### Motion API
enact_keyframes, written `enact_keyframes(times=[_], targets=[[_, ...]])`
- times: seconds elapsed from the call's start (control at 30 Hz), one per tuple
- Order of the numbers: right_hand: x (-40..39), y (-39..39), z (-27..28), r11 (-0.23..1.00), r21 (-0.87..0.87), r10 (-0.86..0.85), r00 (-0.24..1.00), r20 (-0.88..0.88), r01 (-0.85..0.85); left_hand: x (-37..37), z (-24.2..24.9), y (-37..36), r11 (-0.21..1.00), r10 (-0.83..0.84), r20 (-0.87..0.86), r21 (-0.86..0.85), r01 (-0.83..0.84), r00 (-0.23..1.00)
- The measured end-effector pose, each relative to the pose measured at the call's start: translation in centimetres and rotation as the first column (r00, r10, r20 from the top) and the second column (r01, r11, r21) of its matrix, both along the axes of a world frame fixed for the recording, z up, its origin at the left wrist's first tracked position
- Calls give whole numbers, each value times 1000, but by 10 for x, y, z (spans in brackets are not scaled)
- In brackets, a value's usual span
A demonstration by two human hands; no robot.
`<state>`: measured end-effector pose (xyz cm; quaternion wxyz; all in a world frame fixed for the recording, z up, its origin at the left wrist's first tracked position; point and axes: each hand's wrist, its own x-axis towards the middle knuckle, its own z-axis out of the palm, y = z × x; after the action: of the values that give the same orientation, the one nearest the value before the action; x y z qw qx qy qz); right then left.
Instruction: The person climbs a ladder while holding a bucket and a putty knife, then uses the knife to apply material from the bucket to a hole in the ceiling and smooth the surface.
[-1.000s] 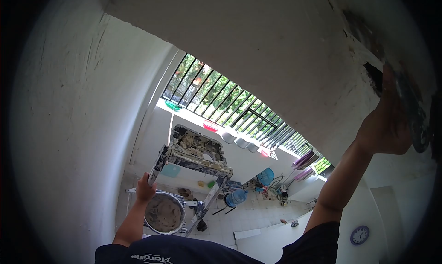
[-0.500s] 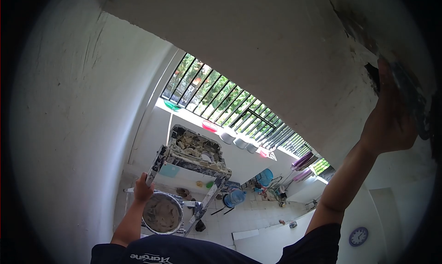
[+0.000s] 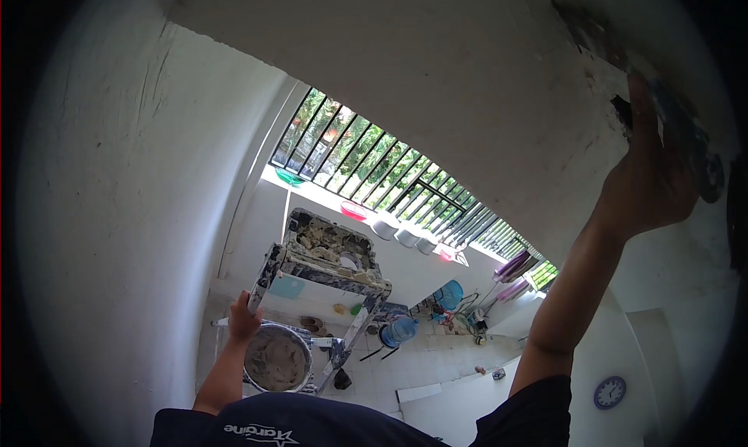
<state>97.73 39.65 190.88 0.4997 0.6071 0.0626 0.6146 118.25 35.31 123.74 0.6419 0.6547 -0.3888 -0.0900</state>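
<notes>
Overreaching with the right hand [image 3: 648, 183], clamped on a flat tool [image 3: 691, 135], could tip the stepladder [image 3: 331, 272] if the left hand [image 3: 244, 320], closed around its rail [image 3: 267, 274], slips.

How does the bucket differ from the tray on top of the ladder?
Shape: the bucket is round, the tray roughly rectangular. Height: the bucket sits lower down, the tray up at the top of the ladder. Contents: the bucket's mix looks fairly smooth, while the tray's looks lumpy and crusted. Both hold greyish-brown material.
</notes>
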Motion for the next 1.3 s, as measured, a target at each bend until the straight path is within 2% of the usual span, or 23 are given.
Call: enact_keyframes(times=[0.1,0.2,0.3,0.37,0.47,0.57,0.6,0.67,0.7,0.8,0.87,0.93,0.97,1.0,1.03,1.07,1.1,1.17,1.23,1.27,1.3], targets=[[8,-2,-5,979,98,174,984,34,-177,0,2,-2,1000,6,3,-1,-6,1000],[17,0,-1,936,-18,346,930,-124,-351,-1,4,0,1000,1,-17,-1,-1,1000],[5,-3,-3,963,62,265,961,-78,-261,0,-3,-3,1000,-4,-20,-26,4,1000],[-17,-4,16,967,7,251,952,-175,-254,0,-5,-2,1000,1,-12,-24,-1,1000],[-27,-13,18,932,-27,326,868,-374,-362,-1,3,0,1000,11,-3,2,-11,1000],[-51,-11,25,962,-83,211,903,-376,-259,-2,3,-1,1000,21,-7,-1,-21,1000],[-72,2,9,990,-95,85,971,-223,-108,-2,4,-1,1000,22,-5,-10,-22,1000],[-97,22,-22,999,-10,-37,987,-154,36,-2,6,1,1000,23,-4,-13,-23,1000],[-98,32,-39,998,59,-19,970,-242,34,-2,7,2,1000,19,-4,-8,-19,1000],[-104,37,-114,944,290,214,962,-171,-158,-2,4,-1,1000,28,14,6,-28,1000],[-104,34,-168,844,458,359,928,-97,-278,-5,15,5,999,50,47,14,-51,998],[-107,28,-223,683,655,455,890,-33,-325,-6,19,7,999,40,38,-17,-39,998],[-110,24,-249,589,748,469,883,-8,-306,-6,18,6,999,33,36,-33,-32,999],[-115,16,-271,387,871,548,835,46,-301,-4,18,6,1000,29,31,1,-29,999],[-116,9,-295,419,877,444,896,29,-236,-4,17,5,999,23,26,36,-24,999],[-115,14,-325,44,956,396,883,250,-291,-3,14,4,999,29,35,40,-30,999],[-109,13,-348,-287,868,432,755,494,-404,-3,11,2,999,23,32,31,-24,999],[-98,7,-379,-550,726,439,596,672,-413,-2,5,-1,996,55,48,74,-59,997],[-100,14,-392,-646,677,377,624,685,-354,-2,2,-2,994,100,117,25,-103,988],[-102,18,-394,-691,647,343,641,686,-323,-6,10,2,996,83,75,23,-85,994],[-104,24,-389,-732,605,371,562,739,-314,-9,19,5,995,83,68,51,-87,994]])
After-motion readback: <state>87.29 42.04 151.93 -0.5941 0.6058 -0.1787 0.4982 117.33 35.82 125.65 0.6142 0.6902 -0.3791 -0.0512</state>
